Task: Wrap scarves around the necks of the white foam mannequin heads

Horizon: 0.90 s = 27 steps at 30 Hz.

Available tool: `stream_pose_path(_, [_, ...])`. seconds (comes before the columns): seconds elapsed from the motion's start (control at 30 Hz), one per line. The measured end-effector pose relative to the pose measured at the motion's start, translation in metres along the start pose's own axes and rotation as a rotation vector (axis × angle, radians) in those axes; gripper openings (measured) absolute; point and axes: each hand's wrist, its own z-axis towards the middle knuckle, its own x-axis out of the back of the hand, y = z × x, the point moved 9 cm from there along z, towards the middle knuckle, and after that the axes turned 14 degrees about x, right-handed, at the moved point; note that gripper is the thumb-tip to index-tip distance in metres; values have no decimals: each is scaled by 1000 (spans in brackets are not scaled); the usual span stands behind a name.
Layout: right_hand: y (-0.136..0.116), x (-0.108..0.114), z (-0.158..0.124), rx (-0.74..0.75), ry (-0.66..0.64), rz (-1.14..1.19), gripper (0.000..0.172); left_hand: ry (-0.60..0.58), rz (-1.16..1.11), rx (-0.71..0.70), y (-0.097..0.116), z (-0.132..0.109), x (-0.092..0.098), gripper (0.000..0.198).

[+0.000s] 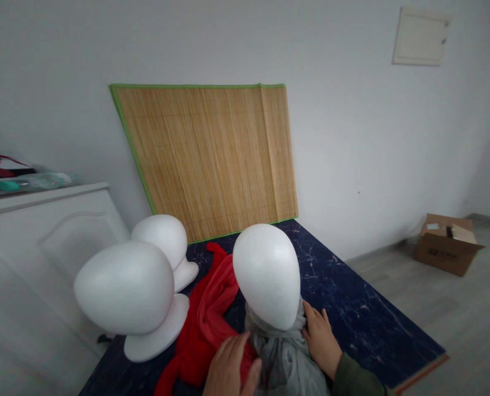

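Both hands are at the near edge of the table (352, 308), which has a dark blue marbled top. From the head camera, the left hand (230, 368) lies with loose, slightly spread fingers on the red cloth (205, 316), touching it but not closing around it. The right hand (321, 338), coming out of a green sleeve (354, 379), presses its fingers against the grey cloth (284, 357), which is wrapped around the neck of the nearest white foam head (267, 275); whether these fingers pinch the cloth or only rest on it, I cannot tell. This foam head stands upright near the near edge, between the two hands. The red cloth lies just beside it on the left side and stretches toward the far edge. Two other white foam heads (125, 289) (162, 236) stand along the left edge of the table, one behind the other, the nearer one tilted to the left. A bamboo mat (212, 159) with green border leans on the wall at the far edge. A cardboard box (446, 242) stands on the floor at the right, well apart from the table, and a white cabinet (38, 231) is just beside the left edge.
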Motion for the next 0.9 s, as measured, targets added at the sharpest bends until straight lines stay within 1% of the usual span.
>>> stream_pose_path(0.07, [-1, -1, 2, 21, 64, 110, 66, -121, 90, 118, -2, 19, -11, 65])
stream_pose_path(0.13, [4, -2, 4, -2, 154, 279, 66, -258, 89, 147, 10, 28, -23, 71])
stream_pose_path(0.17, [8, -3, 4, -27, 206, 375, 65, -308, 75, 144, 19, 30, -28, 74])
stream_pose_path(0.2, [13, -3, 4, -59, 263, 471, 66, -330, 62, 145, 27, 31, -30, 78])
stream_pose_path(0.3, [29, -1, 4, -199, 455, 758, 71, -302, 36, 172, 44, 35, -33, 88])
stream_pose_path(0.33, [33, -2, 5, -242, 497, 876, 71, -288, 24, 173, 48, 38, -35, 90])
stream_pose_path(0.37, [34, -4, 7, -279, 512, 1014, 68, -270, 8, 170, 52, 42, -37, 90])
stream_pose_path(0.47, [27, -11, 22, -330, 441, 1450, 52, -211, -35, 129, 61, 58, -47, 90])
stream_pose_path(0.53, [26, -11, 33, -343, 374, 1641, 45, -181, -45, 83, 69, 68, -57, 89])
stream_pose_path(0.6, [34, -10, 45, -355, 329, 1704, 43, -181, -43, 54, 76, 78, -68, 88])
stream_pose_path(0.67, [50, -7, 56, -360, 334, 1665, 40, -207, -36, 24, 83, 84, -80, 86])
stream_pose_path(0.77, [76, -4, 72, -362, 424, 1559, 34, -252, -49, -52, 94, 90, -93, 81])
stream_pose_path(0.83, [90, -3, 84, -362, 476, 1512, 29, -246, -79, -100, 98, 92, -96, 79])
stream_pose_path(0.9, [106, 1, 99, -357, 538, 1451, 25, -233, -100, -119, 97, 91, -97, 77])
